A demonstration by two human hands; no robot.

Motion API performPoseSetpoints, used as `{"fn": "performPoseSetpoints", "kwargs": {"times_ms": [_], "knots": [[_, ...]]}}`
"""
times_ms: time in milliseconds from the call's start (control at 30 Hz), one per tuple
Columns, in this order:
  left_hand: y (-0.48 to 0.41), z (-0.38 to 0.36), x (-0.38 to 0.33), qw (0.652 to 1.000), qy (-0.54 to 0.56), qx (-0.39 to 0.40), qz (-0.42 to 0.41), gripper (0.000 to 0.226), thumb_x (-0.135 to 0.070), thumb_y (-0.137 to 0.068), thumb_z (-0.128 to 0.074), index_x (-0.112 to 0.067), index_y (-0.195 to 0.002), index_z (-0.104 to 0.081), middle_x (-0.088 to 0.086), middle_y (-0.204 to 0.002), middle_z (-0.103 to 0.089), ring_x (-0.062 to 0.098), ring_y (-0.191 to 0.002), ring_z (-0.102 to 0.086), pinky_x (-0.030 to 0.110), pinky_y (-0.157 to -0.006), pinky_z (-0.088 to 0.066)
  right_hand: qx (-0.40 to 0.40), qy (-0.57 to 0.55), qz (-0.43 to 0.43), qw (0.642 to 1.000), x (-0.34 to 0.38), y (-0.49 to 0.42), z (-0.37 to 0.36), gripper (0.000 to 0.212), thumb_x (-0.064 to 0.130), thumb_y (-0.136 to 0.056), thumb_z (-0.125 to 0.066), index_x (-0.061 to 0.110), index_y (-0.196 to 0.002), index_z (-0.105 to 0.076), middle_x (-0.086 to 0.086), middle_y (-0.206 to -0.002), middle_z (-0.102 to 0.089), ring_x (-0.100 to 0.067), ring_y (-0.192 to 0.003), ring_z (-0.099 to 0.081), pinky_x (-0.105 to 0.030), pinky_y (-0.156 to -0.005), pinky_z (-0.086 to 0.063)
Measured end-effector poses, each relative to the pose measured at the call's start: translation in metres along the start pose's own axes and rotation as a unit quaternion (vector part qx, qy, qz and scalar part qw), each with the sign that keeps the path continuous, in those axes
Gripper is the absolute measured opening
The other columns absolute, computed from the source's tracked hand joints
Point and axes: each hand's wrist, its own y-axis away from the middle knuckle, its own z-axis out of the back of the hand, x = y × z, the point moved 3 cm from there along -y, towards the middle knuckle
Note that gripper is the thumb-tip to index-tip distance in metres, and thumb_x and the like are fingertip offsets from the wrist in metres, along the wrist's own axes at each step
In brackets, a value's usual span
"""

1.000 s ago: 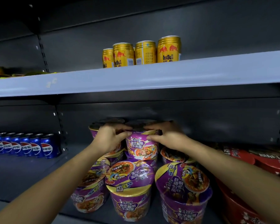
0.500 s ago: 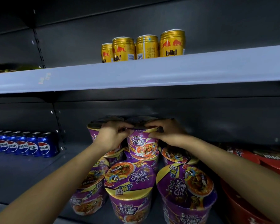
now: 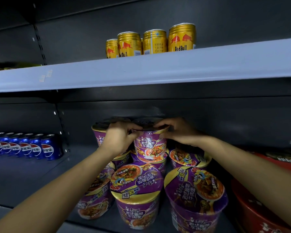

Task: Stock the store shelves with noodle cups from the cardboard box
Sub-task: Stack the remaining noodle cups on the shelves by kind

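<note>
Our left hand curled over the rim of the purple plastic-wrapped noodle cup from its nine o'clock side, fingers closed on the lid edge, while our right hand gripped the same rim from three o'clock. The cup sat on the second tier of the stack, at the back of the dark metal lower shelf, resting on the foil lids of the cups below. We judged it light and mostly hollow, its thin wall liable to dent under a hard squeeze, and its shrink film slippery. The stiff rim under the lid looked the safest hold, with a hand on each side. More purple cups stood toward six o'clock. Blue cola cans lined nine o'clock, red bowls four o'clock, and gold energy-drink cans stood at twelve o'clock on the pale upper shelf.
</note>
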Motion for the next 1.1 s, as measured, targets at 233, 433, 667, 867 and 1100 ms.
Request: {"fn": "performPoseSetpoints", "kwargs": {"times_ms": [233, 433, 667, 867, 1100], "knots": [[0.000, 0.000, -0.001, 1.000, -0.018, -0.003, -0.003, 0.024, -0.028, -0.087, -0.066, -0.021, -0.110, -0.072, 0.001, -0.109, -0.071, 0.016, -0.096, -0.064, 0.030, -0.084, -0.051, 0.007, 0.002, -0.002, 1.000, 0.002, -0.001, 0.002, 0.035, 0.008, -0.084, -0.067, 0.022, -0.117, -0.064, 0.014, -0.105, -0.061, 0.010, -0.086, -0.055, -0.005, -0.074, -0.044], [0.000, 0.002, -0.003, 0.999, -0.029, 0.020, 0.005, 0.025, -0.028, -0.088, -0.064, -0.022, -0.112, -0.070, -0.001, -0.112, -0.069, 0.016, -0.099, -0.063, 0.032, -0.085, -0.052, 0.008, 0.016, -0.004, 1.000, 0.003, 0.000, 0.000, 0.034, 0.010, -0.086, -0.065, 0.023, -0.117, -0.063, 0.016, -0.105, -0.058, 0.012, -0.084, -0.053, -0.003, -0.069, -0.043], [0.000, 0.003, -0.006, 0.999, -0.021, 0.036, 0.018, 0.025, -0.026, -0.089, -0.063, -0.021, -0.113, -0.070, -0.001, -0.115, -0.068, 0.015, -0.103, -0.062, 0.030, -0.088, -0.051, 0.007, 0.040, -0.009, 0.999, 0.003, 0.002, -0.002, 0.034, 0.014, -0.087, -0.064, 0.028, -0.118, -0.061, 0.015, -0.112, -0.058, 0.009, -0.086, -0.052, -0.006, -0.073, -0.040], [0.003, 0.006, -0.009, 0.997, -0.041, 0.059, 0.011, 0.028, -0.016, -0.094, -0.055, -0.019, -0.120, -0.065, 0.001, -0.124, -0.063, 0.018, -0.112, -0.058, 0.022, -0.092, -0.045, 0.004, 0.054, -0.017, 0.998, 0.008, 0.006, -0.002, 0.035, 0.015, -0.088, -0.063, 0.027, -0.121, -0.060, 0.010, -0.118, -0.060, 0.008, -0.085, -0.051, -0.002, -0.070, -0.038], [0.016, 0.020, -0.011, 0.995, -0.047, 0.092, 0.013, 0.044, -0.001, -0.095, -0.045, -0.020, -0.135, -0.052, 0.002, -0.138, -0.052, 0.018, -0.126, -0.051, 0.016, -0.097, -0.036, 0.012, 0.093, -0.038, 0.995, 0.020, 0.012, -0.003, 0.048, 0.021, -0.088, -0.064, 0.030, -0.134, -0.051, 0.006, -0.136, -0.053, -0.011, -0.116, -0.053, -0.018, -0.091, -0.039]]}}
